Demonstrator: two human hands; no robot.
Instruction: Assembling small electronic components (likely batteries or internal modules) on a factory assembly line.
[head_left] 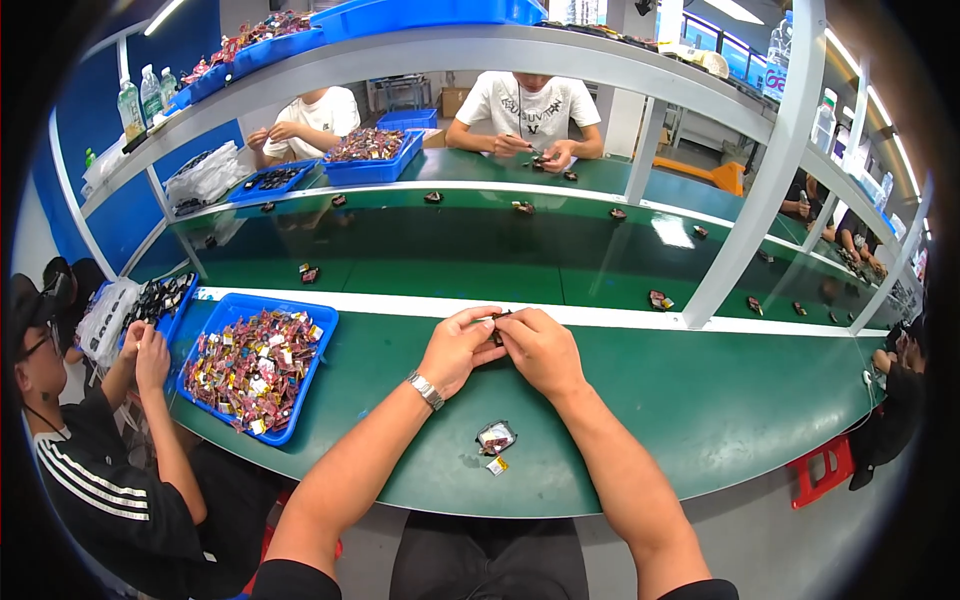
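Note:
My left hand (458,352), with a metal watch on its wrist, and my right hand (541,350) meet over the green bench near its white edge strip. Their fingers close together round a small black part (497,338), mostly hidden by the fingertips, so its kind cannot be made out. Nearer to me on the bench lies a small open black case with a whitish piece inside (495,437). Touching or close to it is a small piece with a yellow and white end (497,465).
A blue tray (328,325) heaped with small red, yellow and white parts stands left. Beyond the strip, a green conveyor (400,260) carries several small assemblies. A grey metal upright (760,170) rises at right. A co-worker (100,470) sits close on my left; others work across.

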